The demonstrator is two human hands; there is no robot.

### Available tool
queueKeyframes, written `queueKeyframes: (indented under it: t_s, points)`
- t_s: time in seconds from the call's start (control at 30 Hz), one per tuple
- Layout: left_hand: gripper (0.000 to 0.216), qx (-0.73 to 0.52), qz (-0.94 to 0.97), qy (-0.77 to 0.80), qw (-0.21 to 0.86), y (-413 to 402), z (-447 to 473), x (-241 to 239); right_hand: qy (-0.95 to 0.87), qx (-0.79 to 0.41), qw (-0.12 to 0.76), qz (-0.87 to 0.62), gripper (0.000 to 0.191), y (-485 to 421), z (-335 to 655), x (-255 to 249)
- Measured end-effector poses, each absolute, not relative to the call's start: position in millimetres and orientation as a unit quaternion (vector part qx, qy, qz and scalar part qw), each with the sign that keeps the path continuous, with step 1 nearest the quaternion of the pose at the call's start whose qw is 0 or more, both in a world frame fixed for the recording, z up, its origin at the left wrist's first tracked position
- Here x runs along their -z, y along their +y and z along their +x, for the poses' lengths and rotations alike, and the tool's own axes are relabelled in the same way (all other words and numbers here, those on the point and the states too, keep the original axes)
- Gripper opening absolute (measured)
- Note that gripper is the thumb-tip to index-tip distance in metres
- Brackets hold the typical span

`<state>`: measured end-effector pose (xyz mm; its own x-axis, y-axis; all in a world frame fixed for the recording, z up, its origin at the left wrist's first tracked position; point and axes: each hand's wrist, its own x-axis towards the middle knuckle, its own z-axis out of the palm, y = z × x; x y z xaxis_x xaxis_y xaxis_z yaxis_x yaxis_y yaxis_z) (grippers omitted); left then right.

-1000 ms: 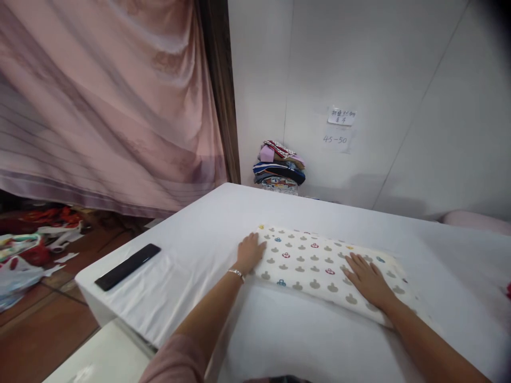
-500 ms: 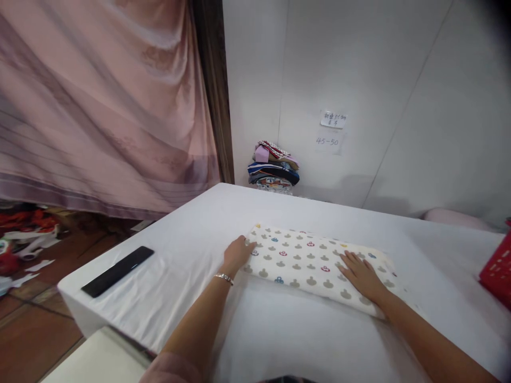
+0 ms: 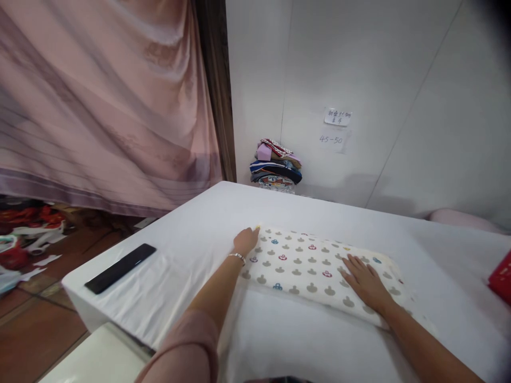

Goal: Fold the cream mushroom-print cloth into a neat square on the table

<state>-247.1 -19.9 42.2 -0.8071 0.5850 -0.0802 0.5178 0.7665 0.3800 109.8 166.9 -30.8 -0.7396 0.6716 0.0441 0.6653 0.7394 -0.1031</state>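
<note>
A folded white cloth printed with grey, red and blue motifs lies flat as a long strip on the white table. At its far left corner is my left hand, fingers curled together and pinching the edge there. The fingertips are small in view, and the thumb is partly hidden. My right hand rests palm down on the right part of the cloth, fingers stretched and somewhat spread.
On the table's left side lies a black phone-like slab. A red basket stands at the right edge. Behind the table is a stack of folded fabrics. A pink curtain hangs at left, and a pale stool-like surface is near front left.
My left hand has slid away from me along the cloth's left edge to its far corner, its fingers now curled in. My right hand stays flat on the cloth. The view has shifted slightly.
</note>
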Motion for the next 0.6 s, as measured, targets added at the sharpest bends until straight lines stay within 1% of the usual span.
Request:
queueKeyframes:
  t_s: [0.13,0.3,0.6]
  points:
    - [0.046,-0.192,0.293,0.934,0.074,7.2,-254.8,-38.0,-0.933,-0.031,0.043,-0.357,0.058,165.6,110.8,30.1]
    - [0.037,-0.202,0.294,0.933,0.044,16.9,-258.5,-28.0,-0.933,-0.036,0.051,-0.354,0.058,165.2,111.1,29.1]
    - [0.027,-0.183,0.278,0.94,0.078,16.7,-269.7,-17.1,-0.931,-0.038,0.067,-0.358,0.055,166.8,111.3,32.2]
